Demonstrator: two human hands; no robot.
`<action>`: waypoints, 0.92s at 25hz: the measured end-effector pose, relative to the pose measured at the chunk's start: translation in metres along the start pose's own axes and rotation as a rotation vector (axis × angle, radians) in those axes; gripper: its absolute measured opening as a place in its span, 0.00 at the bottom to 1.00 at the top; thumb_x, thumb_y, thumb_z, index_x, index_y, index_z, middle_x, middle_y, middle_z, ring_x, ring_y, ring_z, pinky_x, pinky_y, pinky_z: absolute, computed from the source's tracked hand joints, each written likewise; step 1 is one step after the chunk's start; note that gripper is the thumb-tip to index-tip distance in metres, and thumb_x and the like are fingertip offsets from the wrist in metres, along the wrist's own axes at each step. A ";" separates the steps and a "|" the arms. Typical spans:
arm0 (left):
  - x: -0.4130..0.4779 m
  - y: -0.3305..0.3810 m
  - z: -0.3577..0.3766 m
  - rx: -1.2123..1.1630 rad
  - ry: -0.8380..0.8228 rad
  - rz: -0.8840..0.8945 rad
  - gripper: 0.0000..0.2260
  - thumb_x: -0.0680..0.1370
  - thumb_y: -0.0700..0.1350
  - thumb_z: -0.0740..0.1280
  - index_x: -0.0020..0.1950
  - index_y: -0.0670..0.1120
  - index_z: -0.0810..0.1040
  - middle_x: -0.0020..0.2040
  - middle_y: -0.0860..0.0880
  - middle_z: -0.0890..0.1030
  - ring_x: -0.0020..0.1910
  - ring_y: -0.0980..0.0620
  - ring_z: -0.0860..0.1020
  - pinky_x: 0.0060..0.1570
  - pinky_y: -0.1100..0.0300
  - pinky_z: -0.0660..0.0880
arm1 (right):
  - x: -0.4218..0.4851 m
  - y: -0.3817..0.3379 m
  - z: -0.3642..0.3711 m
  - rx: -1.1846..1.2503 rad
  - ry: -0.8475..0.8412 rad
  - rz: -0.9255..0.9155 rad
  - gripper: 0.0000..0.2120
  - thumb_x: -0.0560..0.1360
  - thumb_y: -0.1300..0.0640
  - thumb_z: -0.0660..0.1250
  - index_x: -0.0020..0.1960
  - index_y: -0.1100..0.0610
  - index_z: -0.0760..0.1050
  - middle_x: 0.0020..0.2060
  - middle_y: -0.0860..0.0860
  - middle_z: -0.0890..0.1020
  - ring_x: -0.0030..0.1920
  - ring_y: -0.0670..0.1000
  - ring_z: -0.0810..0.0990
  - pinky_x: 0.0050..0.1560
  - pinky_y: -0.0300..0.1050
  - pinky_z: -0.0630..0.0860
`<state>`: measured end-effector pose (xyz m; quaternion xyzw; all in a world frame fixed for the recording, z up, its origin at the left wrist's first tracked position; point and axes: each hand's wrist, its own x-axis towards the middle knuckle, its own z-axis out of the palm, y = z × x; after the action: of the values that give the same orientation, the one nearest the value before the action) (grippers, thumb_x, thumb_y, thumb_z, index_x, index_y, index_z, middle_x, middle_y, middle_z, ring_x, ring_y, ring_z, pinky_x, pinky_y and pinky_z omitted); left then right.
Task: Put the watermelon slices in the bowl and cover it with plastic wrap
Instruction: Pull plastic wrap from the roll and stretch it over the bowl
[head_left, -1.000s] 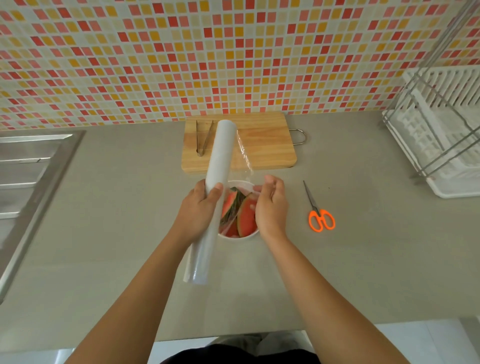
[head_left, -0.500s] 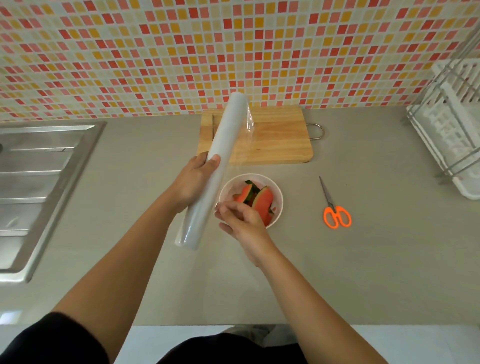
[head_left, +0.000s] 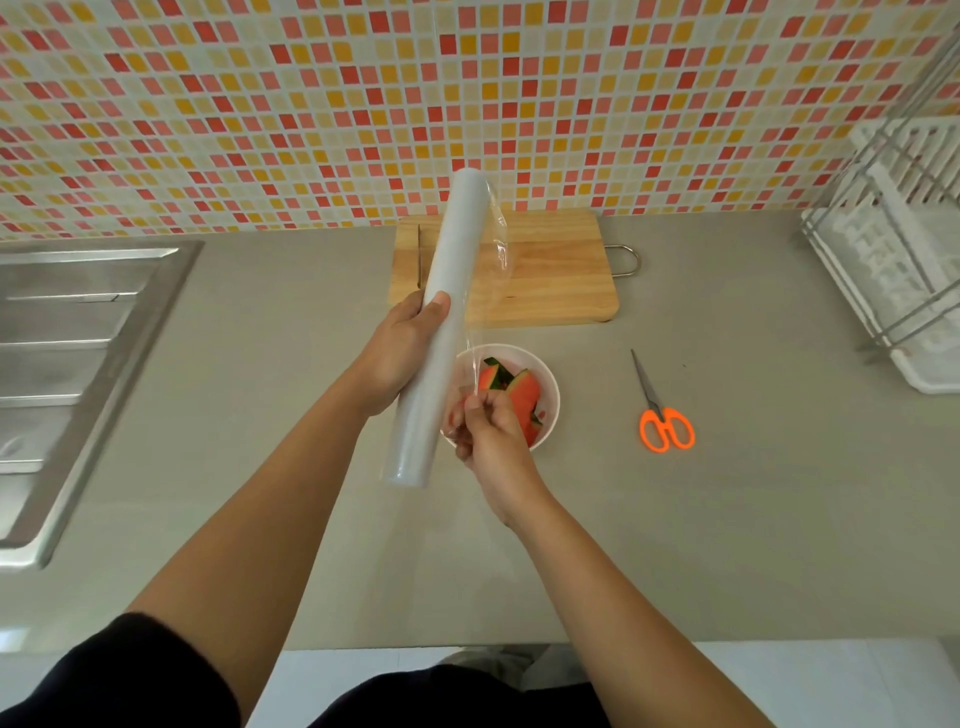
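A white bowl (head_left: 548, 384) on the grey counter holds several red watermelon slices (head_left: 522, 389) with green rind. My left hand (head_left: 400, 353) grips a long white roll of plastic wrap (head_left: 447, 291), held tilted above the counter, left of the bowl. A loose clear film (head_left: 493, 270) hangs off the roll's right side. My right hand (head_left: 488, 431) is over the bowl's near left rim, fingers pinched on the film's lower edge.
A wooden cutting board (head_left: 556, 265) lies behind the bowl, with metal tongs (head_left: 418, 254) partly hidden by the roll. Orange-handled scissors (head_left: 662, 415) lie right of the bowl. A steel sink (head_left: 67, 364) is at left, a white dish rack (head_left: 898, 249) at right.
The roll has been lifted higher and away from the bowl. My right hand moved from the bowl's right side to its near left rim and pinched the film's edge.
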<state>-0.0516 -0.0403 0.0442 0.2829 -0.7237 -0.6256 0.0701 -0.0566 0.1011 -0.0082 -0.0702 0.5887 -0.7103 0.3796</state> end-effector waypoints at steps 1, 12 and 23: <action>0.001 0.000 0.003 -0.034 0.001 -0.009 0.11 0.79 0.58 0.57 0.52 0.55 0.73 0.45 0.52 0.78 0.40 0.55 0.79 0.38 0.61 0.75 | 0.000 -0.002 -0.002 -0.015 0.020 -0.028 0.09 0.81 0.56 0.54 0.43 0.53 0.67 0.31 0.44 0.75 0.34 0.43 0.74 0.37 0.35 0.70; 0.007 0.007 0.020 -0.245 -0.055 -0.020 0.15 0.80 0.55 0.59 0.59 0.47 0.73 0.41 0.49 0.78 0.31 0.57 0.80 0.30 0.63 0.76 | 0.002 -0.012 -0.014 -0.182 0.118 -0.174 0.10 0.82 0.56 0.53 0.41 0.51 0.64 0.30 0.44 0.72 0.26 0.37 0.72 0.32 0.29 0.70; 0.005 0.000 0.028 0.409 0.270 0.142 0.25 0.77 0.59 0.60 0.68 0.44 0.67 0.55 0.46 0.73 0.54 0.46 0.73 0.53 0.53 0.71 | -0.006 -0.013 -0.029 -0.206 0.259 -0.230 0.09 0.79 0.56 0.57 0.41 0.47 0.69 0.31 0.48 0.75 0.28 0.44 0.72 0.31 0.39 0.71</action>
<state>-0.0682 -0.0190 0.0370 0.3204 -0.8373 -0.4164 0.1511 -0.0744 0.1275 -0.0030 -0.0837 0.6902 -0.6881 0.2079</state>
